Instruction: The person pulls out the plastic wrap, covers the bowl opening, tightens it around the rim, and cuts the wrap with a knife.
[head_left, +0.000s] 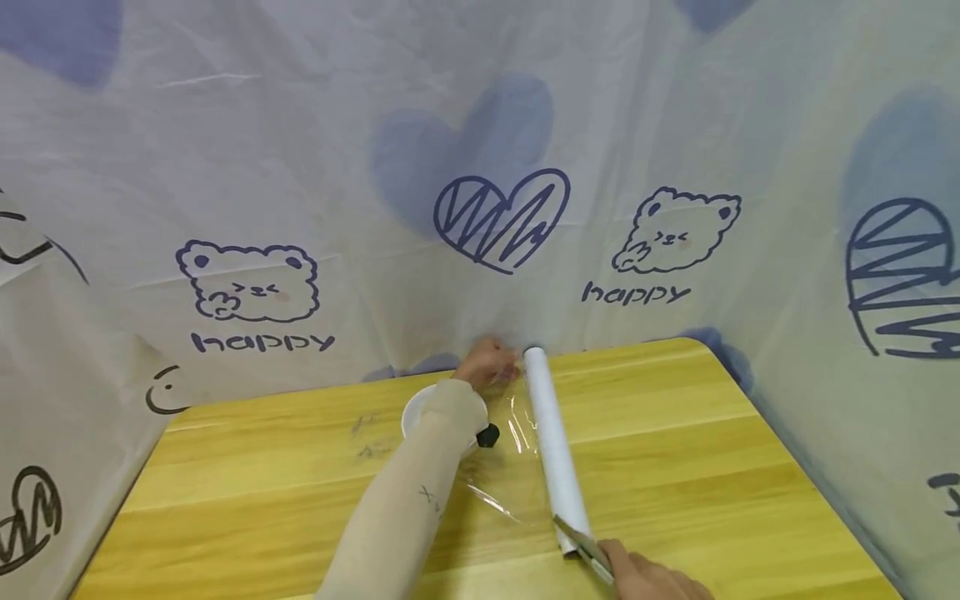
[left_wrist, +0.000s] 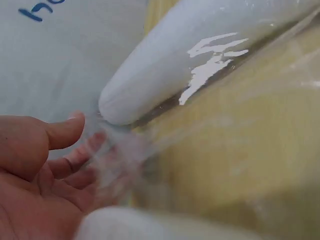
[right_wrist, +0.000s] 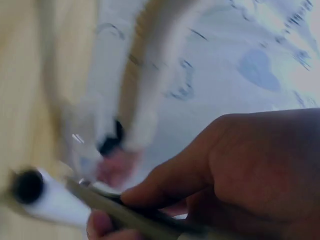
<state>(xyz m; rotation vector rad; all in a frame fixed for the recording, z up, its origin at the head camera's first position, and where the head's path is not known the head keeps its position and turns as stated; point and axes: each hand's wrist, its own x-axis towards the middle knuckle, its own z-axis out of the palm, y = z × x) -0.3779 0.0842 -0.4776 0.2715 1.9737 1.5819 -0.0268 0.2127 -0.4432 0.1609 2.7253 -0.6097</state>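
A white roll of cling film (head_left: 555,450) lies lengthwise on the table, a clear sheet (head_left: 517,425) drawn out to its left. By the roll's far end, my left hand (head_left: 489,364) holds the film's edge; in the left wrist view the film passes between the thumb and the curled fingers (left_wrist: 75,170). My right hand (head_left: 648,575) grips slim scissors (head_left: 585,546), their tip against the near end of the roll. The right wrist view, partly blurred, shows the scissors (right_wrist: 120,210) between thumb and fingers, beside the roll's dark hollow end (right_wrist: 28,186).
A round white bowl (head_left: 416,412) stands under my left forearm, which hides much of it. A small black device (head_left: 487,435) sits at the left wrist. The wood-patterned table (head_left: 712,467) meets a printed cloth (head_left: 480,308) hanging along its back and sides.
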